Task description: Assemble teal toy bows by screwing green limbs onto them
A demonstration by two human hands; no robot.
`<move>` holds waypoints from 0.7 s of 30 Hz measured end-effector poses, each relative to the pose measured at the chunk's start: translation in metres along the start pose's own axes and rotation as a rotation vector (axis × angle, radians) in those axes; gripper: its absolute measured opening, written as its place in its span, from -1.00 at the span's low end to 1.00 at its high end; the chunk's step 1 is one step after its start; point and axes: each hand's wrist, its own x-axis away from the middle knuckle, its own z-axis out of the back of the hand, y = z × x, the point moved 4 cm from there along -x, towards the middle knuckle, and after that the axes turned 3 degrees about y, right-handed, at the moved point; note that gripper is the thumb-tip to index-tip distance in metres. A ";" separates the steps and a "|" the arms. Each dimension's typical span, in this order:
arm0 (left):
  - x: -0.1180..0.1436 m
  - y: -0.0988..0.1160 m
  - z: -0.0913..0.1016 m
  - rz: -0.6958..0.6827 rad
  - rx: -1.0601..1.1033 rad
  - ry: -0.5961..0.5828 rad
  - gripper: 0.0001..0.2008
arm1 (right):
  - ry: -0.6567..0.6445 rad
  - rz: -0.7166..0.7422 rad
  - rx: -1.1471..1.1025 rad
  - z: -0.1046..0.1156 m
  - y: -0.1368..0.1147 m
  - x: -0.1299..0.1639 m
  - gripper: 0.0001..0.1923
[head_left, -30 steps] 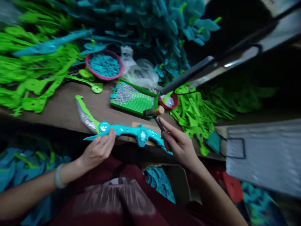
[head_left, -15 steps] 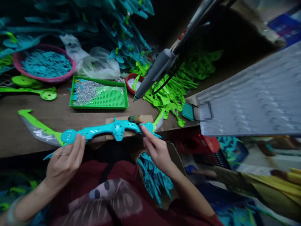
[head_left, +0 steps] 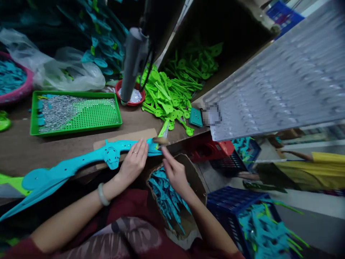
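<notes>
A long cyan plastic bow-shaped piece [head_left: 70,166] lies along the near edge of the brown table [head_left: 21,151], partly on a cardboard pad [head_left: 126,136]. My left hand [head_left: 133,162] grips it near its right end, fingers laid over the top. Just to the right, my right hand [head_left: 174,172] reaches up to the piece's tip. Its fingers are closed around a small hammer whose wooden head [head_left: 161,141] shows above the fingertips; the handle is hidden. A lime green limb [head_left: 12,181] joins the piece's left end.
A green tray [head_left: 111,120] of small metal bits, a red bowl [head_left: 141,96] and a hanging grey power tool [head_left: 131,61] stand behind. Green parts [head_left: 172,97] are piled at right. A cardboard box of cyan parts [head_left: 167,194] sits by my lap, a blue crate [head_left: 229,201] beside it.
The view swung right. My left hand slid along the cyan piece from its left disc to near its right end, and the piece shifted left. My right hand stays at the tip.
</notes>
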 end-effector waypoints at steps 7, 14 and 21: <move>0.008 -0.008 -0.007 -0.074 -0.006 0.123 -0.56 | 0.144 -0.167 0.008 0.025 0.042 -0.044 -0.47; 0.019 0.002 0.006 -0.138 -0.068 0.166 -0.60 | 0.265 -0.184 -0.018 0.038 0.067 -0.070 -0.43; 0.031 -0.011 0.024 -0.083 -0.045 0.169 -0.68 | 0.271 -0.171 -0.054 0.038 0.046 -0.061 -0.45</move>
